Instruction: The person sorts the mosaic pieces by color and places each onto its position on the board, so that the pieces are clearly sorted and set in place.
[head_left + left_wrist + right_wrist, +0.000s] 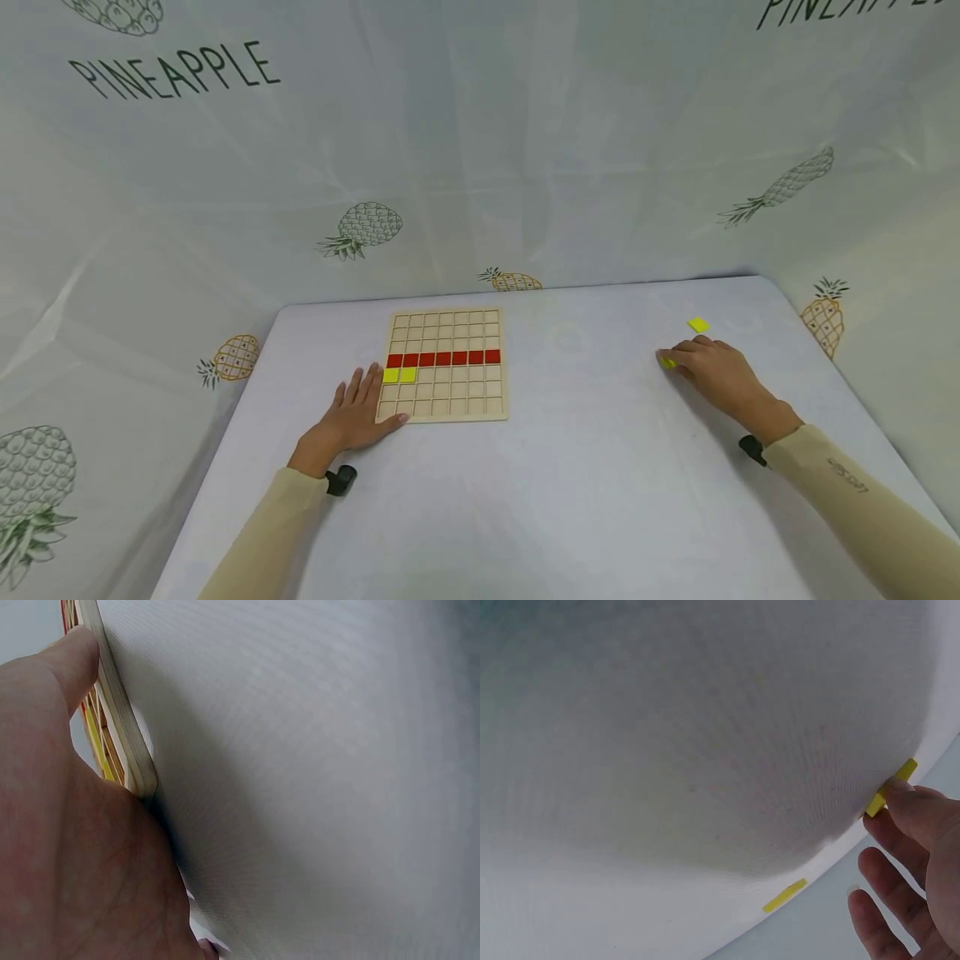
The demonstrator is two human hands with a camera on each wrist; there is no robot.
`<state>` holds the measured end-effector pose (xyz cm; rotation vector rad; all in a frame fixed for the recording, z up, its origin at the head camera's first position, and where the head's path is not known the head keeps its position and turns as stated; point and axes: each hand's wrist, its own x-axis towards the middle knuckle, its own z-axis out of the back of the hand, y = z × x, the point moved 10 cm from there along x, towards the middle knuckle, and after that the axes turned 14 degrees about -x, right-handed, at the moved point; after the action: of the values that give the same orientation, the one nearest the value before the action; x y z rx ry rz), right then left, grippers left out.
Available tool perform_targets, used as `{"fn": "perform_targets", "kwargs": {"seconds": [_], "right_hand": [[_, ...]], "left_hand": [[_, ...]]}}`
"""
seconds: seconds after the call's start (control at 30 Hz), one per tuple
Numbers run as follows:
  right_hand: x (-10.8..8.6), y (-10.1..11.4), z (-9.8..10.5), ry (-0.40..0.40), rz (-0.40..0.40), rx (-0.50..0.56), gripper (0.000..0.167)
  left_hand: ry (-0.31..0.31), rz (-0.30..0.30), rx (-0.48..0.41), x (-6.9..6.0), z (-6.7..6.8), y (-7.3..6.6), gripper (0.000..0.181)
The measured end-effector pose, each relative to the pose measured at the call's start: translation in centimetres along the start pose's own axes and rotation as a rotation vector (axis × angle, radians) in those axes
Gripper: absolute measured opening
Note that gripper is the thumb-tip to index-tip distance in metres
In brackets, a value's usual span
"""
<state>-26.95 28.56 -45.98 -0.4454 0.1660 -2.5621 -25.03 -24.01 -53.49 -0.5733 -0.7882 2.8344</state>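
A square wooden grid board (pixel 457 407) lies at the left of the table in the head view. Several red tiles (pixel 443 359) fill one row across it, with two yellow tiles (pixel 400 376) at the left of the row just below. My left hand (pixel 351 422) rests by the board's left side, fingers spread along it and thumb at the front left corner. Far to the right, my right hand (pixel 716 375) pinches a yellow tile (pixel 907 769) between thumb and index finger, close to the tabletop. Behind that hand lies another yellow tile (pixel 699 325).
The table (pixel 555 500) has a white cover. A white curtain (pixel 600 150) printed with pineapples hangs behind it and at both sides. Each wrist carries a small black device, seen on the left wrist (pixel 341 480) and beneath the right sleeve (pixel 752 449).
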Motion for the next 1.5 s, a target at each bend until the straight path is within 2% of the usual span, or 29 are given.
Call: {"fn": "perform_targets", "kwargs": {"seconds": [0.27, 0.47, 0.83, 1.0, 1.17, 1.3, 1.5], "right_hand": [[0.2, 0.9, 0.8, -0.098, 0.052, -0.031, 0.038], [1.1, 2.4, 1.5, -0.139, 0.078, -0.007, 0.04], [4.8, 8.2, 2.7, -0.193, 0.162, -0.003, 0.041], [6.5, 11.2, 3.2, -0.234, 0.219, -0.004, 0.036], [8.0, 13.6, 3.1, -0.214, 0.245, -0.012, 0.035], [8.9, 15.1, 3.0, -0.187, 0.257, -0.009, 0.036], [9.9, 17.1, 3.0, -0.186, 0.283, -0.028, 0.04]], "left_hand": [[0.004, 0.011, -0.003, 0.0, 0.1, 0.2, 0.113], [-0.009, 0.005, -0.012, -0.1, 0.0, 0.3, 0.112], [-0.012, 0.012, -0.007, -0.3, 0.2, 0.1, 0.111], [-0.008, 0.027, 0.0, -0.5, 0.4, -0.3, 0.108], [-0.011, 0.013, -0.024, -1.0, 0.6, -1.0, 0.111], [-0.016, 0.007, -0.014, -0.8, 0.3, -0.7, 0.112], [-0.016, 0.001, 0.002, -0.2, 0.1, -0.2, 0.111]]}}
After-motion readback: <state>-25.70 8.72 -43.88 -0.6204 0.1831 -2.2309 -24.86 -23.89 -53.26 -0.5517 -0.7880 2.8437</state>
